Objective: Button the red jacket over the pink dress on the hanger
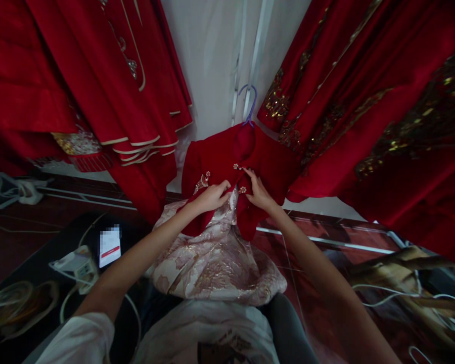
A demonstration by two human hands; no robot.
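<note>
A short red jacket (273,151) hangs in front of me on a purple hanger (253,101). Its front parts below a flower-shaped clasp (237,166), and a second flower ornament (243,190) sits lower down. My left hand (213,196) is closed with its fingertips pinching the front edge of the jacket. Beside the clasps, my right hand (260,192) grips the other front panel, index finger stretched along the cloth near the upper clasp. Pale pink and gold brocade fabric (212,273) shows in the front opening and spreads over my lap.
Red embroidered garments (136,91) hang at the left, and more with gold beading (364,116) hang at the right. A lit phone (109,246) and a white power adapter (76,263) with cables lie on a dark surface at left. Cluttered items (413,283) lie lower right.
</note>
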